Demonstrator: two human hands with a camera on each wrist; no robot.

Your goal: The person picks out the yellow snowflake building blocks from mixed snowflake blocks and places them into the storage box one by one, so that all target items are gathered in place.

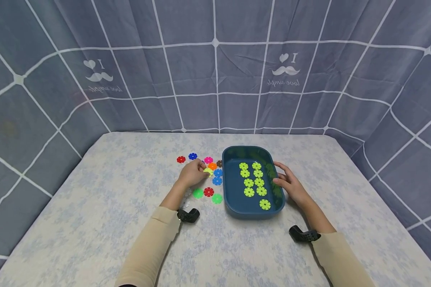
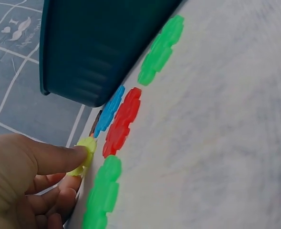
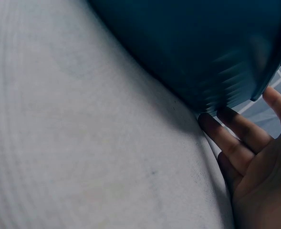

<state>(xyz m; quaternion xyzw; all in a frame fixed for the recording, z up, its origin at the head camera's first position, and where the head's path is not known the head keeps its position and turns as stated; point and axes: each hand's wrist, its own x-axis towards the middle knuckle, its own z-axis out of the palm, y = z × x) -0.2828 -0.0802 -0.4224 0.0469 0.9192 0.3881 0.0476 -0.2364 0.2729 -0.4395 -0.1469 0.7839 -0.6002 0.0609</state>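
Observation:
My left hand pinches a yellow-green notched plastic disc between thumb and fingers, just above the table. Around it lie loose discs of the same shape: a red disc, a green disc, a blue disc, an orange disc and a pink disc. A dark teal plastic bin stands to the right, with several yellow-green discs flat on its floor. My right hand holds the bin's right side, thumb over the rim, fingers against the outer wall.
A pale patterned cloth covers the table. Farther back lie another red disc and a dark blue disc. Clear discs sit near my left wrist, partly hidden. A grey-blue checked curtain hangs behind and at both sides.

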